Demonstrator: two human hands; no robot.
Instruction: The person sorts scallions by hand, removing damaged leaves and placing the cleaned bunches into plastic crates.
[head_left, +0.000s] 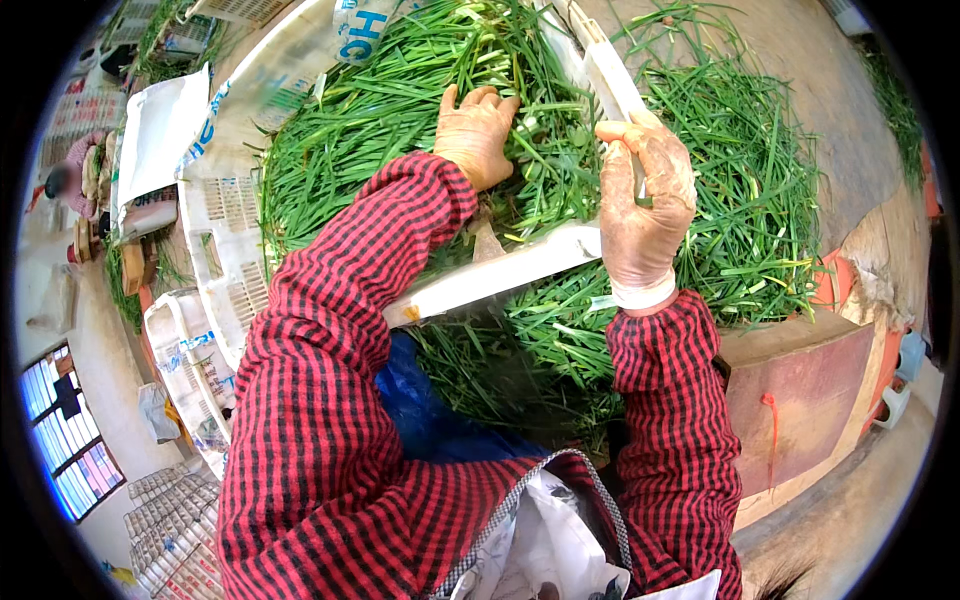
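Long green leafy stalks (360, 127), with pale stem ends, fill a white plastic crate (495, 274) before me. My left hand (480, 135), in a thin glove, lies on the stalks inside the crate, palm down with its fingers apart. At the crate's right corner is my right hand (646, 187), also gloved, its fingers curled at the pale rim; how firmly they close on it is hard to tell. A large heap of loose green stalks (735, 187) lies beyond the crate to the right. More stalks lie below the near rim.
Printed plastic sheeting (281, 75) lines the crate's left side. A wooden box (799, 397) with a red tie stands at the right. White crates (191, 360) are at the left. Far left, another person (81, 176) is among crates. Blue plastic (427, 405) lies near my body.
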